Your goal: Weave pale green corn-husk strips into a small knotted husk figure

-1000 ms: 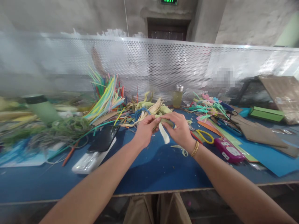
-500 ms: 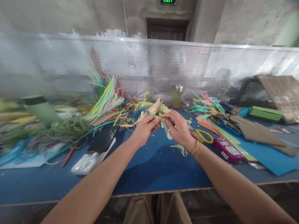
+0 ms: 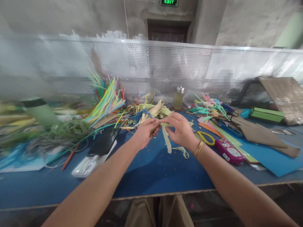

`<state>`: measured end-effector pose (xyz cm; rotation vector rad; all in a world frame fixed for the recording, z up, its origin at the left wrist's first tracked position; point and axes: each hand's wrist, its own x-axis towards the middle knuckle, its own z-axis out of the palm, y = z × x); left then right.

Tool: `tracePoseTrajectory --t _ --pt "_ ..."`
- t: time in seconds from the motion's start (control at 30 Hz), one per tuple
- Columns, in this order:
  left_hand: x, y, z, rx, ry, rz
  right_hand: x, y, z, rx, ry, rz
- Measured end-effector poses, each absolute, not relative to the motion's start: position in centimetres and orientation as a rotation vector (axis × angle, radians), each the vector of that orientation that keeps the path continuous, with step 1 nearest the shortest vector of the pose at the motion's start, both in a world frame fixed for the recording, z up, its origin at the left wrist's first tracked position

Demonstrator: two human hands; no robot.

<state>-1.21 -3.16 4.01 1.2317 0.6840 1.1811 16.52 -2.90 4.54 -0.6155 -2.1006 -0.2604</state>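
My left hand (image 3: 145,132) and my right hand (image 3: 181,130) meet over the blue table (image 3: 151,173), both pinched on a pale green strip (image 3: 167,141) whose loose end hangs down between them. A curled scrap of the same strip (image 3: 182,149) lies on the table just below my right wrist, which wears a gold bracelet. Behind my hands sits a heap of dried husk strips (image 3: 151,110).
Coloured straws (image 3: 106,97) and green fibre lie at the left, with a green bottle (image 3: 40,110), a black phone (image 3: 104,142) and a white case (image 3: 88,164). To the right are yellow-handled scissors (image 3: 205,137), a pink device (image 3: 228,151), brown paper and a green box (image 3: 266,115). A perforated metal screen runs behind.
My hands have drawn slightly apart and the strip now hangs longer and lower between them; before it was bunched near my fingers.
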Motion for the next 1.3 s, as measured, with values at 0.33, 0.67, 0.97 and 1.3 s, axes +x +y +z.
tracePoseTrajectory --t 0.33,0.67,0.97,1.3 --pt "-0.77 -3.25 3.79 1.140 0.696 1.238 16.55 -3.02 4.58 -0.602 -2.036 -0.228" --pt "-0.73 -3.03 3.54 1.090 0.689 1.269 16.59 -2.80 4.54 -0.566 -2.059 -0.269" --pt "-0.39 -3.34 3.60 1.028 0.689 1.284 16.50 -2.92 4.58 -0.597 -1.999 -0.296" --pt "-0.36 -3.12 3.35 1.007 0.638 1.302 16.87 -2.74 4.48 -0.579 -1.998 -0.433"
